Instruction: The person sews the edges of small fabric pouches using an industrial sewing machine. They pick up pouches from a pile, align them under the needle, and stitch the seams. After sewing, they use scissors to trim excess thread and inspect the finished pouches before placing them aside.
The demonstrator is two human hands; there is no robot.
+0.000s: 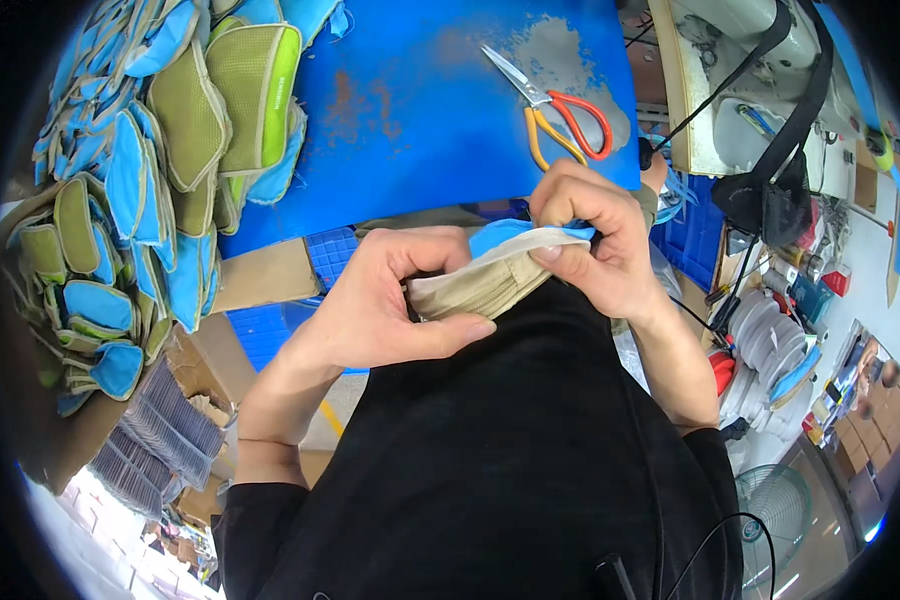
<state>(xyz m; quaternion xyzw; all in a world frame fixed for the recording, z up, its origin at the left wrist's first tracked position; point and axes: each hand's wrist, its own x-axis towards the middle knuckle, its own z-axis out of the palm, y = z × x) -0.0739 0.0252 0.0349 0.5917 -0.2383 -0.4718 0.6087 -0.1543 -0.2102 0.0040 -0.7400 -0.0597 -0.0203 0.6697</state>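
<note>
Black shirt [470, 480] closest; left hand [375, 300] half-curled on fabric piece [485, 288], right hand [602, 240] pinching it; if I ease off, might slip lol

Near, downward fisheye head view

1. Small pale lettering [278, 98] stands on the bright green band [288, 68] along the right edge of an olive mesh pouch [246, 92], in the pile at the left of the blue worktop [420, 165]. The single line runs lengthwise along the band, turned on its side to the camera.

2. Among the crowded goods at far right, a red and white box [838, 279] and a teal box [810, 297] sit near each other; any print on them is too small to read.
</note>
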